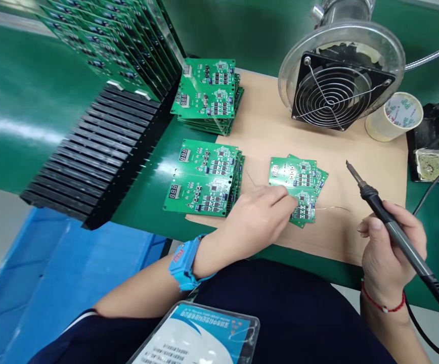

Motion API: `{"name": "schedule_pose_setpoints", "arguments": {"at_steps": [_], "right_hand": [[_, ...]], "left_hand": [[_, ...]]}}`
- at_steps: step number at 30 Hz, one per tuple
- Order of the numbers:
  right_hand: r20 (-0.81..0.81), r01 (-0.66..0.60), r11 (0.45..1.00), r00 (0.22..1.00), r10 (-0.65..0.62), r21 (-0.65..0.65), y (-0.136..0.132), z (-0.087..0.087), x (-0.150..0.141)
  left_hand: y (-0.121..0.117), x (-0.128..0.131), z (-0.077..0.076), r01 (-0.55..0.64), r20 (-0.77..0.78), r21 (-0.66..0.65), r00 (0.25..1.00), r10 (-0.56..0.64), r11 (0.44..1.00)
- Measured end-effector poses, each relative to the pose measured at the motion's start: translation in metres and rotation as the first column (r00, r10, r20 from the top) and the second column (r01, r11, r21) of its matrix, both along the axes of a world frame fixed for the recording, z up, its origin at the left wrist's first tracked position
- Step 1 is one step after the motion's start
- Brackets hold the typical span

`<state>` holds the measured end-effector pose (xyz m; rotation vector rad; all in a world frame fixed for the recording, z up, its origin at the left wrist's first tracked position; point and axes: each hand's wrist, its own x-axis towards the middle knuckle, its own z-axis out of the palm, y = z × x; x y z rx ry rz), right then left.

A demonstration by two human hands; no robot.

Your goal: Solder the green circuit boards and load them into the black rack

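My right hand [390, 247] is wrapped round the grey and black handle of a soldering iron [384, 215], its tip pointing up and left, clear of the boards. My left hand [259, 217], with a blue strap at the wrist, is closed in a pinch at the left edge of a small stack of green circuit boards [297, 172]. A thin solder wire [331, 208] runs out to the right from beside the pinched fingers, and a fine end also shows above the knuckles. The fingertips are partly hidden behind the hand.
Two stacks of circuit boards, one nearer [204, 174] and one farther [208, 86], stand left of the brown paper [257, 126]. A black slotted rack [90, 151] holds upright boards. A fume extractor fan [331, 96], tape roll [397, 116] and sponge holder [432, 164] occupy the right.
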<state>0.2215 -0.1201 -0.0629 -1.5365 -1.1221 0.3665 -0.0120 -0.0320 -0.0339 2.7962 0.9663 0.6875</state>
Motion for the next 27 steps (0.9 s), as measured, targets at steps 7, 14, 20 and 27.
{"name": "schedule_pose_setpoints", "arguments": {"at_steps": [7, 14, 20, 27], "right_hand": [[-0.065, -0.130, 0.976, 0.987, 0.143, 0.172, 0.003, -0.002, -0.002], [-0.080, -0.157, 0.972, 0.982, 0.173, 0.177, 0.005, -0.002, -0.001], [-0.056, -0.173, 0.975, 0.982, 0.183, 0.140, 0.003, -0.004, 0.001], [-0.041, -0.178, 0.974, 0.982, 0.185, 0.139, 0.003, -0.002, 0.001]], "left_hand": [[-0.017, -0.006, -0.010, -0.067, 0.043, -0.147, 0.996, 0.074, 0.987], [-0.009, -0.012, 0.001, -0.193, 0.117, -0.100, 0.972, 0.204, 0.976], [-0.008, -0.009, -0.007, -0.198, 0.123, -0.108, 0.970, 0.210, 0.974], [-0.008, -0.001, -0.011, -0.172, 0.116, -0.075, 0.977, 0.180, 0.982]]}}
